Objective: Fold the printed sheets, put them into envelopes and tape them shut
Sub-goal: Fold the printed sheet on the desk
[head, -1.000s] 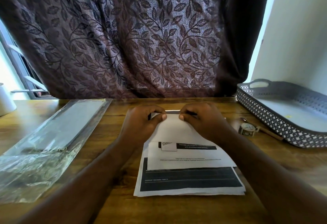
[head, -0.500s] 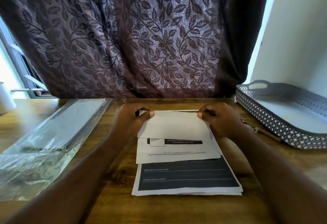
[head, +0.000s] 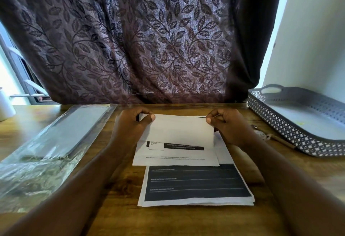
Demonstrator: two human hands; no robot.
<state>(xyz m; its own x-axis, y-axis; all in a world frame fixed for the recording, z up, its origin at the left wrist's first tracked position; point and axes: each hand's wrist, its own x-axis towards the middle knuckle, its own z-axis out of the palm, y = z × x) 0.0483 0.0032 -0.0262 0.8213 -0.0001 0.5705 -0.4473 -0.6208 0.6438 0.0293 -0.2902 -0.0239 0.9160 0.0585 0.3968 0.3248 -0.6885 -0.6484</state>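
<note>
A: Hands?

B: Left hand pinches far-left corner of the folded white printed sheet, thumb on top, fingers curled under. Right hand pinches far-right corner the same way. Both clenched on paper.

A: Sheet posn?

B: Far flap raised and turned toward the person, blank side up. Near part lies flat w/ a black printed bar showing. It sits on the far end of the stack of dark-printed white sheets, centre of the brown wooden table.

A: Envelopes?

B: Clear plastic sleeve holding grey flat envelopes, left of the stack, well apart.

A: Right side?

B: Grey perforated plastic tray w/ handle by the wall. Small item beside the right wrist, poss. tape, too hidden to tell.
</note>
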